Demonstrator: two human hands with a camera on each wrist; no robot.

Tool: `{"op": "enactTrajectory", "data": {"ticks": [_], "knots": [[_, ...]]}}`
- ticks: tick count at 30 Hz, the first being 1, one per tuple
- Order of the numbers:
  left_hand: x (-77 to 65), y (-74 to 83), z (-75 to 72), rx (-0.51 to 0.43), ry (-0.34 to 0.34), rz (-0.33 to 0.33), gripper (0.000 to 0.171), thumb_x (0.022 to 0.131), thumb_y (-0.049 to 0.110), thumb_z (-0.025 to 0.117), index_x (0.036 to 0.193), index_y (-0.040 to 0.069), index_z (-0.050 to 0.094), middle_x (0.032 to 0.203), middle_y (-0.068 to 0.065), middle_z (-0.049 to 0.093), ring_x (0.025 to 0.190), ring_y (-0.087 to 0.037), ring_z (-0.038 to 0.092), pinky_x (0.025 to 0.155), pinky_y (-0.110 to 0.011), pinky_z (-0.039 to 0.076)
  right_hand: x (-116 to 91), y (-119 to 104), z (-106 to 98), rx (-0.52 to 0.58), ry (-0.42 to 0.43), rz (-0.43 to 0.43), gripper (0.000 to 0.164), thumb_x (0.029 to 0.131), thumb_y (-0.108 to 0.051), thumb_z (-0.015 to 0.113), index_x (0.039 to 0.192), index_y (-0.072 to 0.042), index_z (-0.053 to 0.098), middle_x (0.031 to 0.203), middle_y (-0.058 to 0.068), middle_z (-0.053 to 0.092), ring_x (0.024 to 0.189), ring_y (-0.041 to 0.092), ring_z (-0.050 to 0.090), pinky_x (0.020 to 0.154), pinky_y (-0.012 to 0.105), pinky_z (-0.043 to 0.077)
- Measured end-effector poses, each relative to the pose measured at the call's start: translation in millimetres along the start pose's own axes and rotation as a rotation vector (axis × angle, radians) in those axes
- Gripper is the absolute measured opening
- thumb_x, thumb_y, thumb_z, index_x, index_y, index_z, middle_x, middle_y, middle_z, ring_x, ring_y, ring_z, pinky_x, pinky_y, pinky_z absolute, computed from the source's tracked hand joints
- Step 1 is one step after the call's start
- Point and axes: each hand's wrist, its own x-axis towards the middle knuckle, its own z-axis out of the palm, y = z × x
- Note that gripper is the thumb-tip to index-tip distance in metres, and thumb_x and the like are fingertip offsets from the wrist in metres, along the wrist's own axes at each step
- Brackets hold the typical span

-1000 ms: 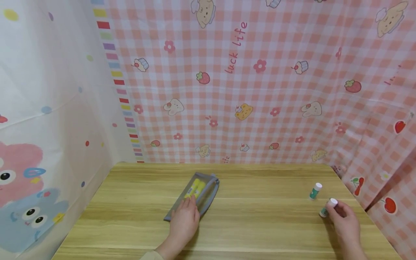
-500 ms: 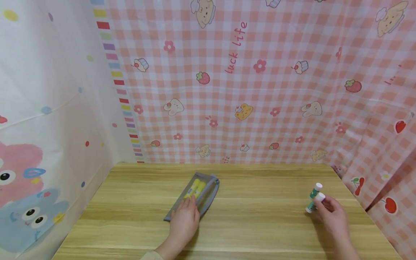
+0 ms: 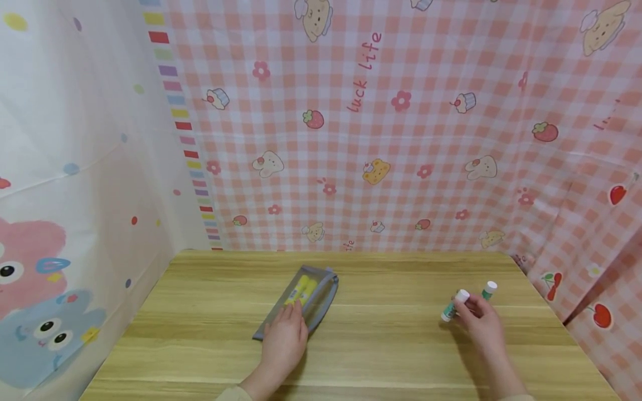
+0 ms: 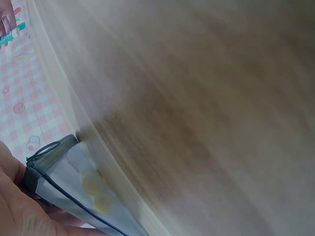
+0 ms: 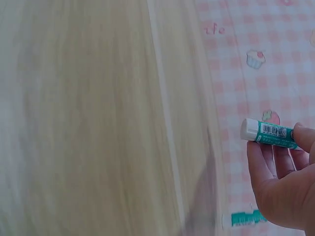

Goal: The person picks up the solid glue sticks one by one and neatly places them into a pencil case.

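My left hand (image 3: pixel 286 337) rests on a grey mesh zip pouch (image 3: pixel 321 314), its fingers extended over the lower part. Two yellow tubes (image 3: pixel 305 289) show through the mesh, partly covered by the fingertips. In the left wrist view the pouch (image 4: pixel 74 184) stands close beside the hand, with the tubes' round ends visible. My right hand (image 3: pixel 484 328) pinches a green and white glue stick (image 3: pixel 453 306) between thumb and fingers, tilted above the table. The right wrist view shows the barcode label on this glue stick (image 5: pixel 270 133). A matching glue stick (image 3: pixel 489 290) stands upright behind the right hand, its lower part hidden.
The wood-grain table (image 3: pixel 381 345) extends between the two hands. A pink checked curtain (image 3: pixel 351 139) hangs along its back edge. A white printed curtain (image 3: pixel 100 167) borders the left side, and more checked cloth (image 3: pixel 592 223) borders the right.
My right hand has carried its glue stick leftward, past the front of the standing one. The left hand and pouch have stayed in place.
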Motion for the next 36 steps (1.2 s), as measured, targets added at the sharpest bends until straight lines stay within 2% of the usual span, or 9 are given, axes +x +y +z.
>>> {"op": "enactTrajectory", "data": {"ticks": [7, 18, 30, 36], "knots": [[0.3, 1.3, -1.6, -0.004, 0.001, 0.000, 0.038, 0.095, 0.012, 0.053, 0.129, -0.003, 0.060, 0.125, -0.025, 0.063, 0.115, -0.047, 0.059, 0.085, -0.074, 0.043, -2, -3, 23, 0.004, -0.045, -0.001, 0.042, 0.098, -0.012, 0.061, 0.129, 0.012, 0.047, 0.090, -0.017, 0.063, 0.085, -0.004, 0.059, 0.079, 0.020, 0.055], [-0.3, 0.8, -0.1, -0.005, 0.011, 0.001, 0.038, 0.095, 0.013, 0.053, 0.129, -0.003, 0.060, 0.124, -0.025, 0.063, 0.114, -0.047, 0.059, 0.085, -0.073, 0.044, -7, -4, 57, 0.065, -0.101, 0.020, 0.038, 0.099, -0.005, 0.058, 0.130, 0.014, 0.047, 0.100, 0.001, 0.066, 0.085, 0.000, 0.061, 0.078, 0.023, 0.056], [-0.3, 0.7, -1.2, -0.003, 0.000, -0.001, 0.039, 0.095, 0.013, 0.053, 0.130, -0.003, 0.059, 0.125, -0.025, 0.063, 0.115, -0.047, 0.059, 0.085, -0.074, 0.043, -12, -2, 93, 0.183, -0.132, -0.005, 0.033, 0.096, 0.002, 0.060, 0.123, 0.017, 0.050, 0.100, 0.008, 0.067, 0.083, 0.006, 0.064, 0.077, 0.027, 0.057], [-0.3, 1.5, -2.5, -0.007, 0.001, -0.001, 0.039, 0.095, 0.012, 0.053, 0.130, -0.004, 0.059, 0.125, -0.025, 0.063, 0.115, -0.047, 0.059, 0.085, -0.074, 0.043, -15, -1, 108, 0.198, -0.149, 0.004, 0.032, 0.095, 0.003, 0.061, 0.122, 0.017, 0.051, 0.097, 0.008, 0.066, 0.081, 0.007, 0.064, 0.074, 0.028, 0.058]]}}
